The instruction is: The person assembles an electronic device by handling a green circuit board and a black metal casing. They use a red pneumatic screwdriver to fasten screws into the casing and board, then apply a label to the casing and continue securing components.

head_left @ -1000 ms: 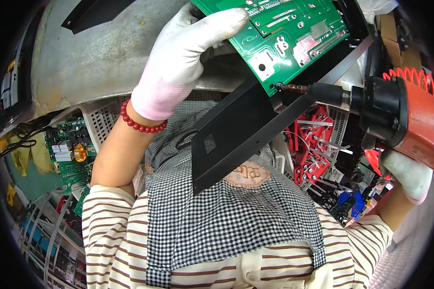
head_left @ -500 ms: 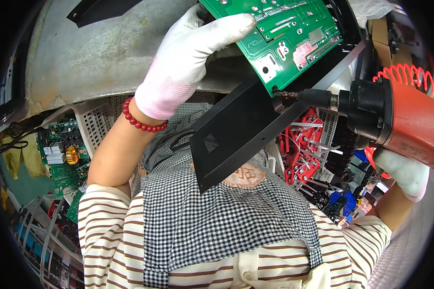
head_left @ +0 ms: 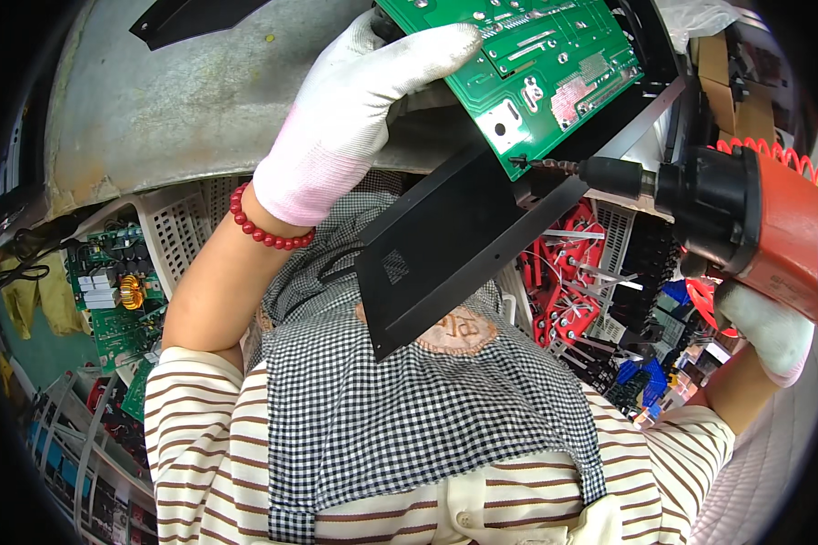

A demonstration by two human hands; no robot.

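Note:
My left hand [head_left: 359, 104], in a white knit glove, is closed on the edge of a green circuit board [head_left: 554, 77], thumb across its face. The board is tilted and sits against a black sheet-metal housing [head_left: 454, 250] with a bent side wall. In my gloved right hand [head_left: 768, 331] is a red and black power screwdriver [head_left: 745, 213], held by its lower part; my fingers are partly hidden. Its bit [head_left: 554, 166] points left, and the tip meets a small dark screw [head_left: 519, 162] at the board's lower corner.
A worn metal bench [head_left: 182, 118] carries another black metal piece [head_left: 191, 20]. On the left, circuit boards with coils [head_left: 123, 291] sit beside a white basket [head_left: 177, 232]. Red parts [head_left: 563, 291] lie in a crate on the right. A red coiled hose [head_left: 773, 150] hangs behind the screwdriver.
The screwdriver and my right hand have shifted slightly right, and the bit tip sits a little higher on the board's corner. My left hand has hardly moved.

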